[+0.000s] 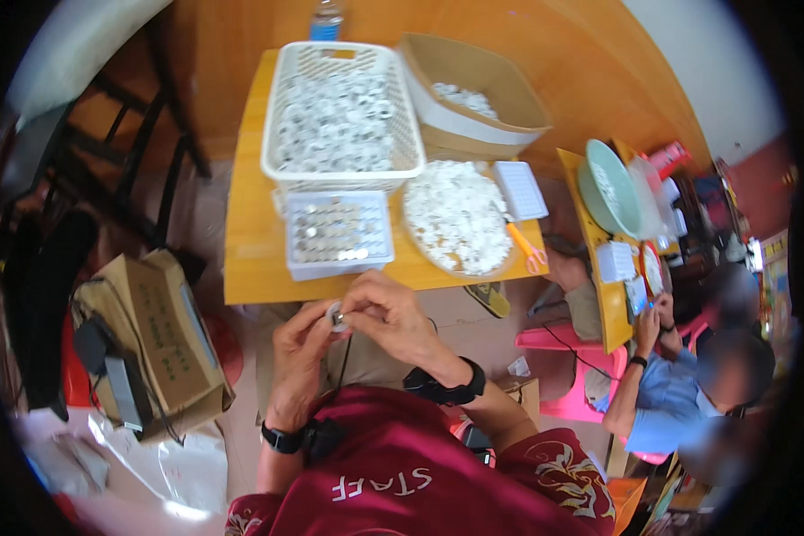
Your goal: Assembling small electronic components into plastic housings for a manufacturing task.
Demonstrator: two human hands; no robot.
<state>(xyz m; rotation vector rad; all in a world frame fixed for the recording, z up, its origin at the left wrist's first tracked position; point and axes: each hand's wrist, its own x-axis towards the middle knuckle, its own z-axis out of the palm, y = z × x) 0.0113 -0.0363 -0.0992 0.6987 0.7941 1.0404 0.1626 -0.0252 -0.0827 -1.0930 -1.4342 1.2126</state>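
Note:
Both hands meet just off the table's near edge, over my lap. My left hand point(299, 348) pinches a small white round part point(338, 317) with a darker spot in it. My right hand point(386, 313) is closed too, its thumb and fingertips pressed against the same part; any smaller piece between them is hidden. Right beyond my hands, a white tray point(297, 270) carries rows of small round silvery pieces point(335, 234). Behind it, a white plastic basket point(411, 134) is filled with white ring-shaped parts point(339, 121). A round tray point(417, 243) heaped with small white pieces point(460, 214) lies to the right.
Orange-handled scissors point(527, 250) and a white ridged tray point(521, 189) lie at the table's right side. A cardboard box point(509, 98) stands behind. Another carton point(156, 339) is on the floor at left. At right, a person in blue point(657, 402) works at a second table point(590, 241).

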